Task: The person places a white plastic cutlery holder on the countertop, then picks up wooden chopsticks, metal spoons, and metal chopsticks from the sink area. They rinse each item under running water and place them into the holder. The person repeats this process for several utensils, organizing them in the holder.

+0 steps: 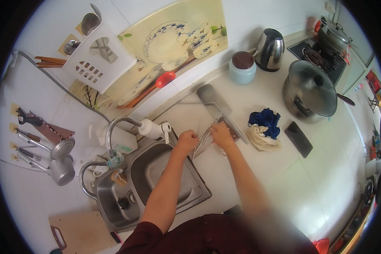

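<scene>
Over the counter beside the sink, my left hand point(188, 141) is curled, with a slender metal stick showing at its fingers. Close by on the right, my right hand point(221, 135) grips several thin metal sticks point(205, 137), perhaps chopsticks, which slant down between the two hands. Beneath and behind the right hand lies a flat grey utensil point(220, 106), blurred. A brown piece point(231, 129) resembling a handle shows beside that wrist. My fingers hide parts of the sticks.
A double-bowl steel sink point(158, 171) with a faucet point(109, 136) is at left. Blue cloth point(266, 120), cream cloth point(262, 138) and a phone point(299, 139) lie to the right. A lidded pot point(311, 92), an electric kettle point(270, 49) and a jar point(242, 71) stand farther back.
</scene>
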The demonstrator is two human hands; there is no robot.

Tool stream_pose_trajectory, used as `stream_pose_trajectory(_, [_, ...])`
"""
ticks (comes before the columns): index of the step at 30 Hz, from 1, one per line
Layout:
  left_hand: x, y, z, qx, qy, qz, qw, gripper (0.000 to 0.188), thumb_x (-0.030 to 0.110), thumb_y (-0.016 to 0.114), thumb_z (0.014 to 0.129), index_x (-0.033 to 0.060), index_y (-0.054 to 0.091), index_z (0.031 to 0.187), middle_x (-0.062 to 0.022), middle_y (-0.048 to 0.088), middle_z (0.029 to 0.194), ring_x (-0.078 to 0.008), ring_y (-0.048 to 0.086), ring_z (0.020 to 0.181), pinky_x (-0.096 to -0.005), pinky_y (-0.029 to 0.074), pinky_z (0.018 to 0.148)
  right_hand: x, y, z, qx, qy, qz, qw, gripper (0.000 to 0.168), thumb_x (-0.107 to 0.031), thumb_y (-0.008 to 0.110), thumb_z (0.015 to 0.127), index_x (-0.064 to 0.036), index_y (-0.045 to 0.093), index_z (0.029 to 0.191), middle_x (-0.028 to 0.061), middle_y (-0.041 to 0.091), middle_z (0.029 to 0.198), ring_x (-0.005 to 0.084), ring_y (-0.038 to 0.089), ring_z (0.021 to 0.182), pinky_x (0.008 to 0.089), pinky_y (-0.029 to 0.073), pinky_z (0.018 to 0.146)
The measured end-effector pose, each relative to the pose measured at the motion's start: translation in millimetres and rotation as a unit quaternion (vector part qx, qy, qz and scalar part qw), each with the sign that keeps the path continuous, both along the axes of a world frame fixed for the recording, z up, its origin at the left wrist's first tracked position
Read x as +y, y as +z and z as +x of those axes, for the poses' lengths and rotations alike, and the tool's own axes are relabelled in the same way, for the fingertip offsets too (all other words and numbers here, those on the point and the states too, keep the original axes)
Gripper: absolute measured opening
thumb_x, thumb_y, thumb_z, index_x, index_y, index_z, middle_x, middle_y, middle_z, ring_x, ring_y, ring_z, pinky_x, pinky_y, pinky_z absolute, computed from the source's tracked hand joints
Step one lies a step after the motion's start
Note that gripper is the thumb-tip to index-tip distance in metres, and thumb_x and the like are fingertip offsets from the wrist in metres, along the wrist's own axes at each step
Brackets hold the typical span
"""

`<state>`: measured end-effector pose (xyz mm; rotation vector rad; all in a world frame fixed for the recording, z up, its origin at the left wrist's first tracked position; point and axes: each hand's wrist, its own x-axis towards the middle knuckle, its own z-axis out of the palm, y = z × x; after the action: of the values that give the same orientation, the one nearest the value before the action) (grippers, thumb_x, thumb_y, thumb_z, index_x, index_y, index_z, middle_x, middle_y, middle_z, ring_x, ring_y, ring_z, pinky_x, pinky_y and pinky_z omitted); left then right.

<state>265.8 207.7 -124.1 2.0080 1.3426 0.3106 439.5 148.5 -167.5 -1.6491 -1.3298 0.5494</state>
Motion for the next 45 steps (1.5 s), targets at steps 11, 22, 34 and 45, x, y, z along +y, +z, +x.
stream_pose_trajectory(11, [-35.9,17.7,-21.3,-0.109,0.107,-0.094,0.984,0.016,0.015,0.06,0.078,0.0,0.056,0.076,-0.0037,0.054,0.063,-0.0121,0.05,0.055,-0.0273,0.042,0.05,-68.6,82.8,0.1,0.425,0.035,-0.044,0.903,0.027,-0.005,0.058,0.083,-0.001,0.055,0.11,0.0036,0.055,0.078,0.0117,0.056,0.067,0.0259,0.048,0.057])
stream_pose_trajectory(22, [-90.1,35.8,-5.5,-0.131,0.044,-0.124,0.983,0.011,0.009,0.061,0.082,0.002,0.054,0.076,-0.0022,0.056,0.063,-0.0074,0.049,0.052,-0.0231,0.038,0.044,-88.4,45.1,-52.5,0.602,0.098,-0.062,0.79,0.022,0.001,0.046,0.087,0.002,0.054,0.108,0.0067,0.059,0.093,0.0117,0.055,0.081,0.0246,0.046,0.072])
stream_pose_trajectory(34, [-111.3,43.7,-5.8,-0.188,0.043,-0.194,0.962,0.007,0.005,0.056,0.084,-0.0016,0.057,0.084,-0.0042,0.056,0.066,-0.0092,0.05,0.052,-0.0241,0.041,0.047,-108.4,44.2,-60.5,0.563,0.108,-0.098,0.813,0.018,-0.009,0.049,0.091,0.001,0.052,0.107,0.0077,0.06,0.092,0.0135,0.059,0.078,0.0264,0.049,0.068])
stream_pose_trajectory(45, [-79.5,39.7,-39.5,0.051,-0.007,0.15,0.987,0.029,0.013,0.068,0.074,-0.0026,0.053,0.093,-0.0173,0.054,0.09,-0.032,0.053,0.086,-0.0404,0.044,0.073,-139.9,87.0,-7.3,0.524,0.056,-0.148,0.837,0.016,-0.015,0.049,0.093,-0.003,0.052,0.102,0.0041,0.059,0.079,0.0125,0.059,0.074,0.025,0.048,0.067])
